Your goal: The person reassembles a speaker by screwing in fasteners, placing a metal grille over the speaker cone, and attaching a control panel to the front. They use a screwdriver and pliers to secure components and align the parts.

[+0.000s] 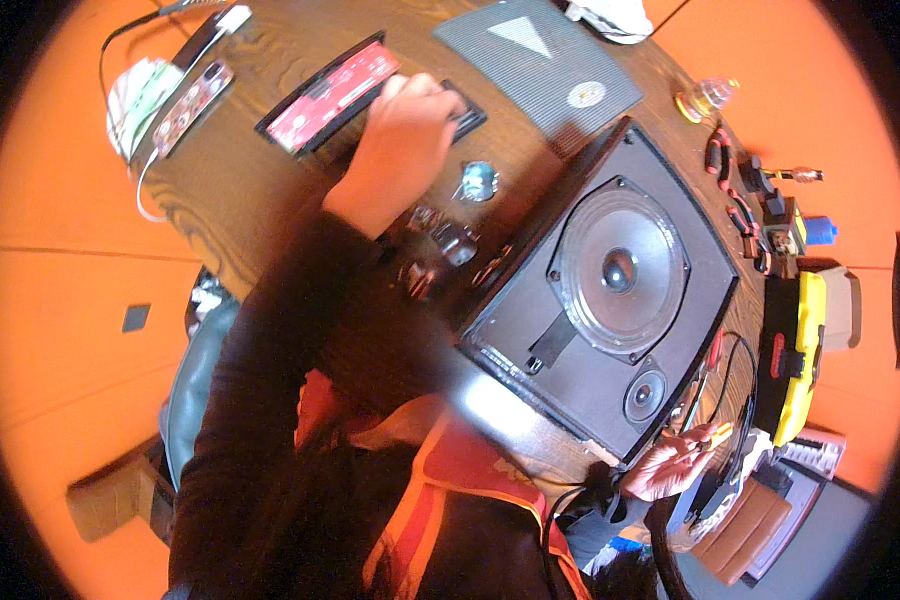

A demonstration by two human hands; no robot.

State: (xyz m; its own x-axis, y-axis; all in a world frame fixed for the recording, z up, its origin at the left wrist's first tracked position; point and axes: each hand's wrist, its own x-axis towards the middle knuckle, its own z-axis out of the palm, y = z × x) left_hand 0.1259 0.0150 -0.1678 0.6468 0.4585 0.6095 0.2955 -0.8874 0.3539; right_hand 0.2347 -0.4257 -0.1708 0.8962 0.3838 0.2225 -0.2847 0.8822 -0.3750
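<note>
Black flat component tray [467, 112] lies near the far edge of the dark wood-grain round table [230, 190], just right of a red circuit board in a black frame [332, 93], and the left hand [402, 140] rests on it with its fingers curled down over the tray's near end, knuckles up; whether they pinch anything beneath cannot be told. Just right of that hand sits a small round blue-and-silver part [478, 181], and nearer the person a scatter of small dark metal parts [442, 247] lies on the wood. A large black speaker cabinet with a grey cone woofer and a small tweeter [610, 300] lies face up across the right half of the table. At the table's near right edge the right hand [670, 462] is closed, fingertips pinched on a slim yellow-and-red tool [715, 434], with black cables [740, 390] looping beside it. A grey ribbed mat with a pale triangle [540, 60] lies at the far edge, a narrow pink-dotted circuit strip [192, 103] at the far left edge, and a yellow-and-black case [800, 355] along the right edge.
</note>
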